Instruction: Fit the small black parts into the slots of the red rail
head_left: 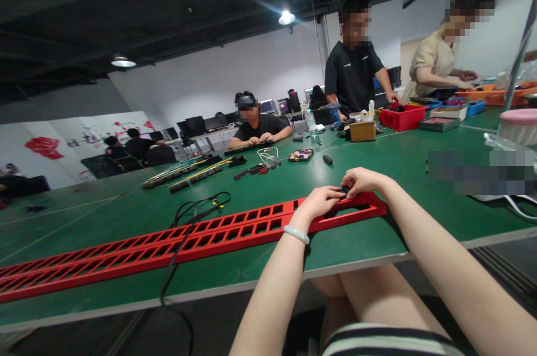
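A long red slotted frame (235, 238) lies along the front of the green table, its right end under my hands. My left hand (321, 199), with a pale bangle at the wrist, reaches over the frame and pinches a small black part (344, 190). From the other side my right hand (363, 180) grips the same black part, fingers bent around it. Most of the part is covered by my fingers, so its exact kind cannot be made out. A black cable (178, 244) crosses the frame to the left and hangs over the table edge.
Farther back on the green table (126, 222) lie strips with coloured wires (201, 171), a white cable (268, 157), a small black piece (328, 160) and a water bottle (311, 126). A red bin (403, 118) and cardboard box (363, 131) stand right. Several people work around.
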